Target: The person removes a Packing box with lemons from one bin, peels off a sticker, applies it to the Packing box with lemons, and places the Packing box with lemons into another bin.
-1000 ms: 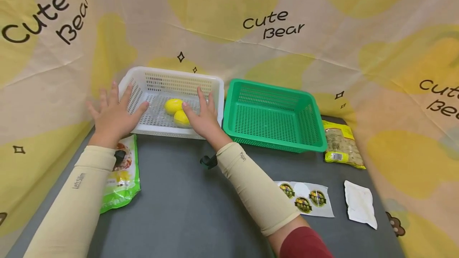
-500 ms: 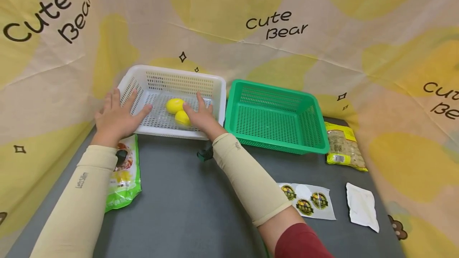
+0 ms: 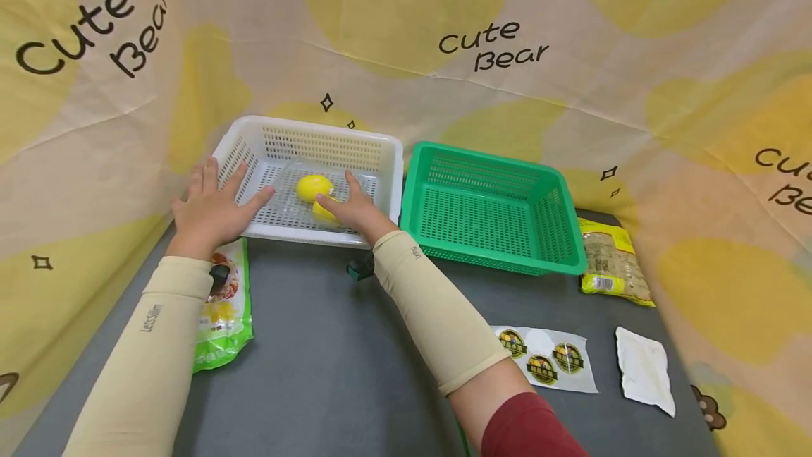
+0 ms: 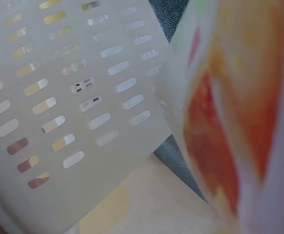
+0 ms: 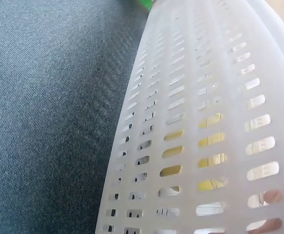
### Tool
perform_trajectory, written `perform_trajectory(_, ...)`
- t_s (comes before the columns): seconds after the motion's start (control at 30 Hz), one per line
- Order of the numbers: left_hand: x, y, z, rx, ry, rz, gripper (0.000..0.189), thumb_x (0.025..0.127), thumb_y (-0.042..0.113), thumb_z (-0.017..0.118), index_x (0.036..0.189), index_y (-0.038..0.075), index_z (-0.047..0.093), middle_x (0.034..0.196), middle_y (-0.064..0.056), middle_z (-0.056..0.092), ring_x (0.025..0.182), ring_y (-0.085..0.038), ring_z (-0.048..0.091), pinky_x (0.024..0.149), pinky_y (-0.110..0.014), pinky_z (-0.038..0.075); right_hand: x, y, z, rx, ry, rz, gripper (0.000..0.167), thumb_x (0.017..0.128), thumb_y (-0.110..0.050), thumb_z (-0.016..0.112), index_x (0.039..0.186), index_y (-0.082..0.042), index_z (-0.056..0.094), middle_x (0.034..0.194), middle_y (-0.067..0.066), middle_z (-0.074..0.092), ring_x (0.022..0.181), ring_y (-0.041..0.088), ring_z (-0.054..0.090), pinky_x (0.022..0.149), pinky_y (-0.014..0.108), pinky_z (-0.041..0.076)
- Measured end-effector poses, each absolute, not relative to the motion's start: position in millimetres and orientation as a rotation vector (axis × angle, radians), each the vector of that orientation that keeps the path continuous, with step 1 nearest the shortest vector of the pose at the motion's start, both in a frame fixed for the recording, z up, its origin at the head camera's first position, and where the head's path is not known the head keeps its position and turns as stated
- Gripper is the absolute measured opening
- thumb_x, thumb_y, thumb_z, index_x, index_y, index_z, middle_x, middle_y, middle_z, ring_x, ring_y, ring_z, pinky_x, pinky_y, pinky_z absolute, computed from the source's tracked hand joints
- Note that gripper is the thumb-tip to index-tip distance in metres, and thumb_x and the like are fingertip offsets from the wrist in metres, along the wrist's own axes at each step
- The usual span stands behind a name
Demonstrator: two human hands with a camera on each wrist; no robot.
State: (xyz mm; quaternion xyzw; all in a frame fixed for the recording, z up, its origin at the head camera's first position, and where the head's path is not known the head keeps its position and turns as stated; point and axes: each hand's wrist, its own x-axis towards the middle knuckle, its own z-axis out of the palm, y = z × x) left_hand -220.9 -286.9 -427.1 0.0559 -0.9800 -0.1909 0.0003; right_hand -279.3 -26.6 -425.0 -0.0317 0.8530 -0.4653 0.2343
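Note:
Two yellow lemons (image 3: 314,188) lie in the white basket (image 3: 330,130), in or on clear plastic. My right hand (image 3: 364,212) is over the basket's front right part. Its thumb overlaps the nearer lemon in the head view, and its index finger points away from the thumb; the other fingers are mostly hidden. Spread out, my left hand (image 3: 212,210) lies over the basket's left rim with the thumb reaching inward. In the right wrist view, yellow shows through the slots of the basket wall (image 5: 188,107). The left wrist view shows the slotted wall (image 4: 103,141) close up.
A green basket (image 3: 495,259) stands right of the white one. Beyond it lies a yellow food packet (image 3: 610,259). A sticker sheet (image 3: 564,379) and a white packet (image 3: 646,372) lie at the right. A green-and-white bag (image 3: 231,323) is under my left forearm, on the grey table (image 3: 330,386).
Both hands have come lower onto the white basket. My right hand has sunk further in, and its thumb now covers more of the nearer lemon. The baskets shift slightly rightward in view.

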Motion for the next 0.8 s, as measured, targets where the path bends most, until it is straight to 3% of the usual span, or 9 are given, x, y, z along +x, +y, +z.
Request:
perform_trajectory(0.33, -223.0, -285.8, -426.7, 0.170, -3.076, -0.606, 0.101, 0.095, 0.088, 0.024, 0.172, 0.024, 0.010, 0.171, -0.024, -0.022, 0.156, -0.052, -0.017, 0.103, -0.091, 0.004, -278.2, -31.7, -426.2, -0.058, 2.538, -1.299, 0.085, 0.102, -0.052, 0.067, 0.171, -0.037, 0.019, 0.176, 0.011, 0.015, 0.160, 0.033, 0.019, 0.123, 0.057, 0.028)
perform_trajectory(0.5, -224.5, -285.7, -426.3, 0.164, -3.082, -0.616, 0.101, 0.095, 0.087, 0.025, 0.172, 0.023, 0.011, 0.171, -0.024, -0.023, 0.156, -0.052, -0.017, 0.103, -0.091, 0.005, -276.9, -33.6, -423.4, -0.026, 2.637, -1.301, 0.072, 0.107, -0.040, 0.059, 0.170, -0.035, 0.024, 0.175, 0.012, 0.018, 0.156, 0.036, 0.031, 0.120, 0.052, 0.036)
perform_trajectory(0.67, -225.8, -285.8, -426.0, 0.164, -3.087, -0.619, 0.101, 0.096, 0.087, 0.024, 0.172, 0.022, 0.012, 0.170, -0.024, -0.023, 0.156, -0.052, -0.017, 0.102, -0.091, 0.005, -275.5, -33.6, -420.9, 0.016, 2.642, -1.355, 0.068, 0.108, -0.036, 0.057, 0.169, -0.038, 0.027, 0.176, 0.011, 0.015, 0.144, 0.038, 0.048, 0.102, 0.046, 0.050)
perform_trajectory(0.8, -225.4, -285.1, -425.3, 0.171, -3.086, -0.628, 0.101, 0.096, 0.087, 0.023, 0.172, 0.022, 0.011, 0.170, -0.025, -0.023, 0.156, -0.052, -0.017, 0.103, -0.091, 0.004, -276.0, -32.5, -420.2, 0.042, 2.656, -1.369, 0.065, 0.110, -0.034, 0.052, 0.169, -0.039, 0.026, 0.175, 0.010, 0.014, 0.113, 0.038, 0.064, 0.080, 0.042, 0.054)
